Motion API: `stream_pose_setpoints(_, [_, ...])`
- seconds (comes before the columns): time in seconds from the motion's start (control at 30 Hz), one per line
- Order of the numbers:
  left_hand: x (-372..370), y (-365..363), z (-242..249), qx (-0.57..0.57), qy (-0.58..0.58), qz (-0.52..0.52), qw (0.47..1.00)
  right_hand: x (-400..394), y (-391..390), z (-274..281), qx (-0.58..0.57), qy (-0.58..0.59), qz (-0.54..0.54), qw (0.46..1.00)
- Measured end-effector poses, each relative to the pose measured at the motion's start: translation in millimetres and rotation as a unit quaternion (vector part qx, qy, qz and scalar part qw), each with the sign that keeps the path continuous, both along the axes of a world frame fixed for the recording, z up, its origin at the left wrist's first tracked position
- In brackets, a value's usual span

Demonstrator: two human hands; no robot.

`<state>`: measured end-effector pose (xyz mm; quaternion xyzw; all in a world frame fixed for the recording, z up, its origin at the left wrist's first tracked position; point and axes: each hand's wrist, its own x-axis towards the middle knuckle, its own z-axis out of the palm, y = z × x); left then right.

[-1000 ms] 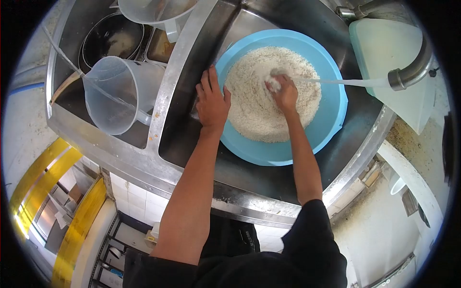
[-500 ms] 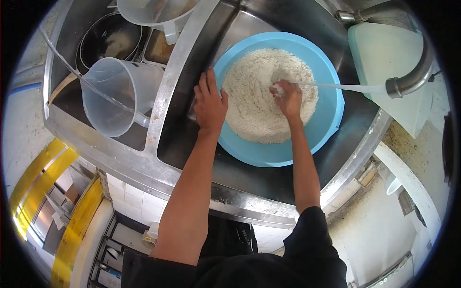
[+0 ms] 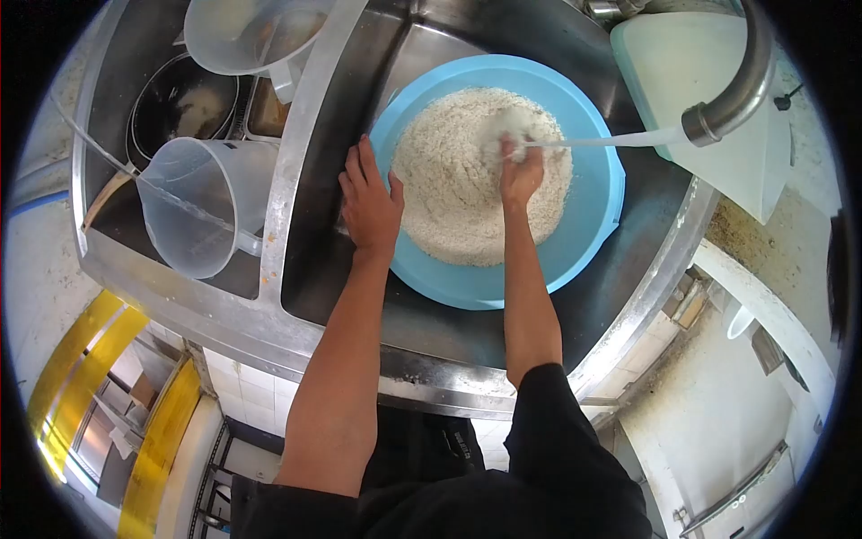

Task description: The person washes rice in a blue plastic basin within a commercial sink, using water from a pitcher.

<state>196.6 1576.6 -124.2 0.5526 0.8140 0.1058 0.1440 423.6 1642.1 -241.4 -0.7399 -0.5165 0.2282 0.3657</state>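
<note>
A light blue basin (image 3: 588, 229) full of white rice (image 3: 449, 193) sits in the right bowl of a steel sink (image 3: 575, 314). My left hand (image 3: 368, 207) rests flat on the basin's left rim, fingers spread. My right hand (image 3: 521, 171) is down in the rice at the top of the heap, fingers curled into the grains. A steel tap (image 3: 727, 94) at the upper right sends a thin stream of water (image 3: 611, 140) straight onto that hand.
The left sink bowl holds a clear plastic jug (image 3: 202, 211) on its side, a dark round pot (image 3: 175, 103) and a second clear jug (image 3: 247, 31). A white plastic container (image 3: 709, 81) stands behind the tap. Yellow rails (image 3: 99, 377) run below at left.
My right hand has moved up and back through the rice, staying under the water stream. The view has shifted, so the basin and tap sit further left. My left hand stays on the rim.
</note>
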Motion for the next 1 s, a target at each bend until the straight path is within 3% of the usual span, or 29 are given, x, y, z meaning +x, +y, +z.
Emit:
stream_pose_setpoints(0.03, [-0.1, 0.3, -0.2, 0.009, 0.005, -0.002, 1.000, -4.9, -3.7, 14.8, 0.000, 0.000, -0.003, 1.000])
stream_pose_setpoints(0.1, [1.2, -1.5, -1.3, 0.017, 0.009, -0.006, 1.000, -9.1, -27.2, 48.9, 0.105, -0.140, -0.026, 0.984])
stream_pose_setpoints(0.13, [1.1, -1.9, -3.0, 0.025, 0.012, -0.004, 1.000, -7.5, -43.5, 42.9, 0.088, -0.195, -0.137, 0.967])
stream_pose_setpoints(0.17, [0.1, -0.9, -5.4, 0.034, 0.017, -0.003, 0.999, -9.3, -51.6, 33.1, 0.090, -0.193, -0.139, 0.967])
stream_pose_setpoints(0.23, [0.5, -2.8, -2.0, 0.028, 0.015, -0.006, 0.999, -13.4, -71.0, 19.2, -0.098, -0.222, -0.402, 0.883])
stream_pose_setpoints(0.3, [0.2, 2.2, -1.5, 0.033, 0.015, -0.008, 0.999, -25.7, -58.6, 10.2, -0.128, -0.227, -0.400, 0.879])
stream_pose_setpoints(0.37, [0.1, -1.1, -3.5, 0.035, 0.017, -0.009, 0.999, -37.6, -30.4, 13.3, -0.002, -0.038, -0.373, 0.927])
stream_pose_setpoints(0.5, [-0.8, 0.6, -2.2, 0.039, 0.004, -0.013, 0.999, -29.1, 2.9, 16.6, 0.028, 0.015, -0.261, 0.965])
stream_pose_setpoints(0.57, [0.3, 1.4, 3.2, -0.016, -0.045, 0.010, 0.999, -28.1, -3.6, 19.0, 0.139, 0.110, -0.246, 0.953])
stream_pose_setpoints(0.6, [0.1, 3.1, 2.5, -0.013, -0.047, 0.008, 0.999, -23.4, -21.2, 35.2, 0.134, -0.062, -0.200, 0.968])
stream_pose_setpoints(0.63, [-0.3, 2.8, 1.0, -0.009, -0.042, 0.008, 0.999, -17.2, -41.3, 28.2, 0.137, -0.063, -0.200, 0.968])
stream_pose_setpoints(0.7, [1.8, -0.7, 1.2, -0.007, -0.039, 0.011, 0.999, -8.1, -76.9, 4.7, 0.035, -0.226, -0.322, 0.919])
stream_pose_setpoints(0.83, [-1.5, 3.3, -5.5, 0.019, -0.010, 0.005, 1.000, -40.1, -53.4, -1.0, -0.046, -0.212, -0.337, 0.916])
stream_pose_setpoints(0.9, [-0.8, -4.8, -5.8, 0.039, 0.004, -0.008, 0.999, -50.8, -20.8, -3.6, 0.130, 0.011, -0.378, 0.917])
stream_pose_setpoints(1.0, [-0.4, 2.0, -4.5, 0.034, 0.004, -0.004, 0.999, -45.1, 2.2, 13.8, 0.076, 0.086, -0.327, 0.938])
